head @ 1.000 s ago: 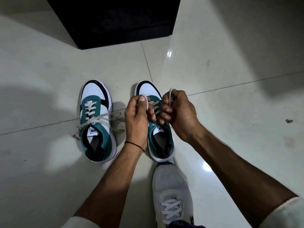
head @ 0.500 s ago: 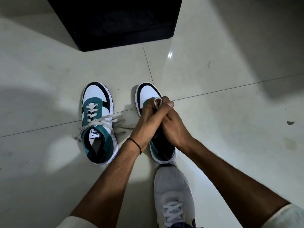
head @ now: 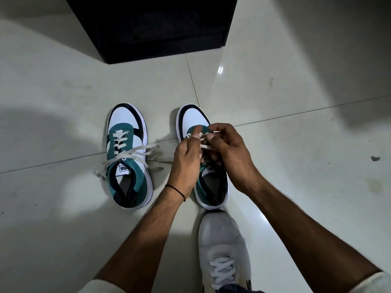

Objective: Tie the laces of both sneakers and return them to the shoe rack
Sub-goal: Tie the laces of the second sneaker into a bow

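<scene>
1. A grey shoe [head: 224, 246] is being worn on a foot at the bottom edge of the view, its toe touching or almost touching the heel of the right-hand sneaker [head: 213, 189]
2. A thin black band [head: 175, 190] is being worn on the left wrist
3. The white laces [head: 206, 146] of the right-hand sneaker are being pinched by both hands above its tongue: the left hand [head: 186, 161] is being held with its fingers [head: 195, 135] curled round one strand, and the right hand [head: 230, 153] with its fingers [head: 211, 137] curled round another
4. The right-hand sneaker, teal, white and black, is being kept upright on the floor [head: 296, 187] beneath the hands, toe pointing away
5. The left-hand sneaker [head: 127, 157] is being left just beside it, parallel and apart, with its loose laces [head: 135, 155] spread across the tongue and trailing onto the tiles on both sides
6. A small dark speck [head: 375, 158] is being shown on the floor well to the right
7. The black shoe rack [head: 160, 28] is being seen farthest off, beyond both toes, its inside too dark to tell
</scene>
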